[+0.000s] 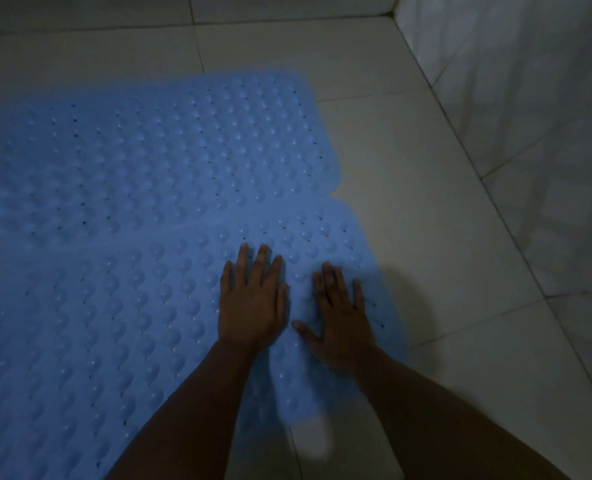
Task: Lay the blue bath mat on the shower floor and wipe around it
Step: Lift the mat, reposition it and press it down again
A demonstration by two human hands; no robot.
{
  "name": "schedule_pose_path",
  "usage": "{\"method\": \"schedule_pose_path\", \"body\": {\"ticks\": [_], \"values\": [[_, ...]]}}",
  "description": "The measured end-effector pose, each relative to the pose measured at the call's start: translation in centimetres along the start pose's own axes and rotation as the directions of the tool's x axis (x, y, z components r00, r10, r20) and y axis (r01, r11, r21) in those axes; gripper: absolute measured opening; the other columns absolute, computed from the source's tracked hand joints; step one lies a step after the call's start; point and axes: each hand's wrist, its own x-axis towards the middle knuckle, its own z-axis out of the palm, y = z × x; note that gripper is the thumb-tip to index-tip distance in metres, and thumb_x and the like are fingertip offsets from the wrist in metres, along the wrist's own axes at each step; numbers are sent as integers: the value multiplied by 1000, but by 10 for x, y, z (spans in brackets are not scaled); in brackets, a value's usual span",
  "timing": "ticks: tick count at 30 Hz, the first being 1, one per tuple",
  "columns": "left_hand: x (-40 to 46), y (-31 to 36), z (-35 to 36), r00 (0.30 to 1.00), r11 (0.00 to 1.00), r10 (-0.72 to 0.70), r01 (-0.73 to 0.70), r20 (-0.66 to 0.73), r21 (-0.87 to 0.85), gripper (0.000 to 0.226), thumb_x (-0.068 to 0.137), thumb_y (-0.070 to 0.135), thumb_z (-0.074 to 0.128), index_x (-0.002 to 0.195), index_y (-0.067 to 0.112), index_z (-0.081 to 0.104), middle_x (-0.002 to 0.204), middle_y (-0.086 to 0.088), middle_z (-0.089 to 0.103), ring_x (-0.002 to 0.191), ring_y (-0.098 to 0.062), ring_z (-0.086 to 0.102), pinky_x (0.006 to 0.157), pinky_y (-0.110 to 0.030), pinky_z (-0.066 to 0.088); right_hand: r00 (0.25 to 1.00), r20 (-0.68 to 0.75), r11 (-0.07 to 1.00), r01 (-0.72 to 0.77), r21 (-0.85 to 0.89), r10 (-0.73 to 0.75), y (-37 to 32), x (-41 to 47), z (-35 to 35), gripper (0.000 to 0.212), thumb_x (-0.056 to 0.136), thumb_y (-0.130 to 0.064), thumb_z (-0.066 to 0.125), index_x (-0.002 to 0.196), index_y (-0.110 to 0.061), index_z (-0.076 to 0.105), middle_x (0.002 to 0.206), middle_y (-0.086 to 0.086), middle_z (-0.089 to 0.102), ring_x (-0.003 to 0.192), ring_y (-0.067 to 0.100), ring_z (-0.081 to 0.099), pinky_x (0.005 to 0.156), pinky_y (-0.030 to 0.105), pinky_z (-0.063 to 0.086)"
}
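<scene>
The blue bath mat (156, 209) lies spread on the shower floor (426, 209). The left hand (253, 306) and right hand (339, 320) press flat, fingers straight, lower centre. Wiping seems not yet begun.

Head view — downward, seemingly close

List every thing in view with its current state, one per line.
blue bath mat: spread on the floor, bumpy side up, with a crease running across its middle.
left hand: flat on the mat, fingers straight, pressing down.
right hand: flat on the mat near its right edge, fingers spread.
tiled floor: bare beside the mat; too dim to tell wet or dry.
wall: tiled, meets the floor at right.
</scene>
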Motion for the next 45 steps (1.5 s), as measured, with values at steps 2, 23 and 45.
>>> {"method": "schedule_pose_path", "body": {"ticks": [2,23,45], "values": [[4,-1,-4,999,999,-41,41,29,6,55,102,44,34,149,18,48,161,-9,38,154,-36,21,118,-59,28,996,88,996,1,85,-8,6,6,-11,96,87,-78,18,160,-17,4,168,3,-9,155,20,-13,124,52,-4],[8,131,68,909,942,321,-336,266,9,79,100,66,25,162,18,13,171,-7,2,157,-30,-10,122,-63,3,859,-508,985,38,168,54,115,66,-84,27,96,-31,51,114,-19,66,115,4,63,107,26,58,81,34,50],[-17,33,-11,990,970,65,-33,129,-241,59,85,30,35,138,20,59,141,-4,60,144,-35,41,105,-49,42,984,-116,987,-147,-69,138,12,-48,16,87,96,-68,30,158,-9,19,167,15,8,155,31,4,121,61,11]]}}
